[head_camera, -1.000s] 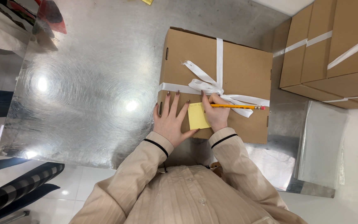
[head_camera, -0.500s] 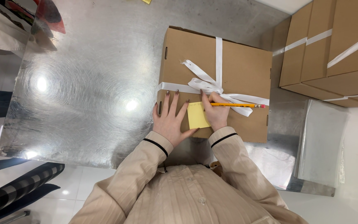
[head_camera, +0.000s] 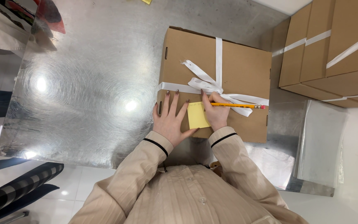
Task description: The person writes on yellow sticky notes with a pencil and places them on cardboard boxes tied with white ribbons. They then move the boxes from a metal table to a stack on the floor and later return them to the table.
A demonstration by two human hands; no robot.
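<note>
1. Yellow square sticky note (head_camera: 197, 115) lay flat on the near part of the lid of the brown cardboard box (head_camera: 245, 66), between the two hands; its lower corner touched the left thumb.
2. Left hand (head_camera: 171, 120) was spread open, palm down, fingers fanned on the box lid just left of the note; it grasped nothing, only pressed on the cardboard.
3. Right hand (head_camera: 216, 113) was clenched around the yellow wooden pencil with a pink eraser (head_camera: 237, 105); the pencil lay almost level, eraser pointing right, its tip end hidden at the fingers by the note's upper right edge.
4. White flat ribbon (head_camera: 218, 54) crossed the box lengthwise and sideways and was tied in a loose bow (head_camera: 206, 83) just beyond the right hand; one tail ran under the pencil.
5. Box sat on the shiny brushed metal table (head_camera: 83, 91), at its right part; bright light spots gleamed on the bare metal to the left.
6. Stacked brown cardboard boxes with white ribbon (head_camera: 332, 45) stood to the right, apart from the one being handled; beige striped sleeves (head_camera: 146, 166) covered both arms.
</note>
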